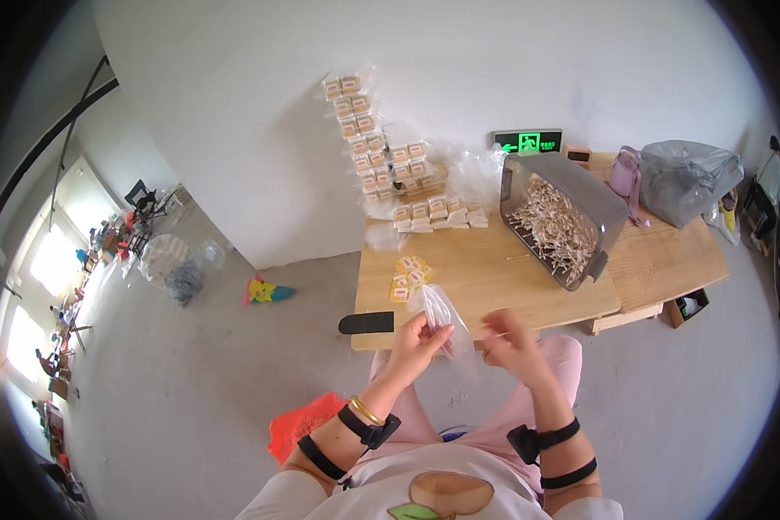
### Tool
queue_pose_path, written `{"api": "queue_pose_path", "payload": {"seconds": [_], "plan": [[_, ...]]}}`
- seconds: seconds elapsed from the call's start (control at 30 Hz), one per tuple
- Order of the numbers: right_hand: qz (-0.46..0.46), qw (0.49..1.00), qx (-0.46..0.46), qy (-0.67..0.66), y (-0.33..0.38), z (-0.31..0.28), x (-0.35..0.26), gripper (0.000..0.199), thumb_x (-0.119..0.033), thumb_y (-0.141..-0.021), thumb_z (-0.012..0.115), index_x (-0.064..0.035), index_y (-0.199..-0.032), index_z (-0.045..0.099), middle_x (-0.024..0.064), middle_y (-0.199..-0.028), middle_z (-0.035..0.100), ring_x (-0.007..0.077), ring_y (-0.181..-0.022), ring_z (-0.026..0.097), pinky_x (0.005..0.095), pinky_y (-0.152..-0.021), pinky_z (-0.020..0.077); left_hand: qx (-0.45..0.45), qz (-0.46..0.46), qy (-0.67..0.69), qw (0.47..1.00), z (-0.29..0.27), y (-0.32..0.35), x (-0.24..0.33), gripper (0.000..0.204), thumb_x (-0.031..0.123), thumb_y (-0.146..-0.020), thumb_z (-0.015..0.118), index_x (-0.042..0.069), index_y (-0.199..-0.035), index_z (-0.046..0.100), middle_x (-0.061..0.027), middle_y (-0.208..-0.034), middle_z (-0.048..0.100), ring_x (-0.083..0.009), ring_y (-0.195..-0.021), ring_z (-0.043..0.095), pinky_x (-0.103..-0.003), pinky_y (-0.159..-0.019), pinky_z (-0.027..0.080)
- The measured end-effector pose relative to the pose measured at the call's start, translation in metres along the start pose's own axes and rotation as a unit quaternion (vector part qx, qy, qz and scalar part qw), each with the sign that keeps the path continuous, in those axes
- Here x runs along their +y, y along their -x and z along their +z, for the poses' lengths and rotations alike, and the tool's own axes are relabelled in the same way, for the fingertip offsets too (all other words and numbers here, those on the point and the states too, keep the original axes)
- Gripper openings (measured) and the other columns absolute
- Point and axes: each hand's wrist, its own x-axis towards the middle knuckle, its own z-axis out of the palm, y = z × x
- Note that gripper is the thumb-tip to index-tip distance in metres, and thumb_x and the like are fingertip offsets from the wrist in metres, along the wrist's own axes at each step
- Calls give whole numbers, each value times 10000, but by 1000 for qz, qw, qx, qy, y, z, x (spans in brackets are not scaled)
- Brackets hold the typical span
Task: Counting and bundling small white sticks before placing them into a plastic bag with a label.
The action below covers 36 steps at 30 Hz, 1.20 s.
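Over the near edge of the table (485,282), left of its middle: clear plastic bag (439,305), pinched between thumb and fingers of the left hand (423,340), hanging partly over the tabletop and partly past the edge. Just beside the bag, to its right: right hand (510,345), raised, blurred, fingers loosely curled; impossible to tell whether holding anything. Just beyond the bag, toward the left edge: small overlapping yellow packets (410,276). At the near left corner: flat black object (367,323) with one rounded end, jutting out past the left edge. Farther back, near the far left corner: row of small pale boxes (438,211), with a tall pile of similar boxes (355,126) in clear wrapping before the white wall (234,104). Right of the row, toward the far edge: crumpled clear plastic (478,173). Right of the middle: open grey bin (614,195), see-through, heaped inside with swabs (553,225); single swab (517,256) lying loose to its left. Behind the bin: green lit sign (529,141). Near the far right corner: pink bottle-like thing (625,176) and bulky grey plastic bag (689,178). Down on the floor, left of the legs: red-orange bag (296,426).
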Motion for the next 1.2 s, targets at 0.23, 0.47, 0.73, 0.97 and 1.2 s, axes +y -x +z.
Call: {"api": "queue_pose_path", "payload": {"seconds": [0.23,0.47,0.73,0.97,1.2], "plan": [[-69,975,-117,174,6,30,-4,225,-174,-920,686,10,-1047,659,187,-846,703,360,-813,692,431,-728,533,3,62,-158,986,6,3,-5,295,315,-910,786,60,-845,652,25,-674,634,-49,-619,619,-228,-547,438],[11,909,28,417,5,-3,25,96,-128,-922,623,-43,-934,666,152,-776,695,343,-744,685,464,-698,540,28,24,-379,925,-16,2,0,319,244,-859,731,33,-698,554,-97,-601,611,-223,-588,648,-345,-546,477],[-94,906,-49,409,28,47,2,211,-112,-833,671,-58,-1033,635,161,-873,711,377,-710,691,459,-635,559,56,121,-560,817,9,-7,-13,153,134,-827,654,72,-881,525,-143,-675,642,-367,-644,654,-460,-572,499],[65,987,-132,-69,-12,28,56,396,-119,-938,621,33,-1299,565,216,-1133,690,338,-1093,662,424,-956,529,-75,243,-512,821,70,23,17,190,116,-839,660,83,-948,508,-110,-701,645,-344,-650,662,-452,-577,513],[45,858,-165,-485,-66,36,70,498,-223,-1001,639,-33,-1412,434,76,-1212,570,240,-1158,592,406,-1027,466,-250,304,-403,826,96,52,18,167,92,-836,657,73,-936,525,-74,-724,629,-298,-657,667,-410,-570,511]]}}
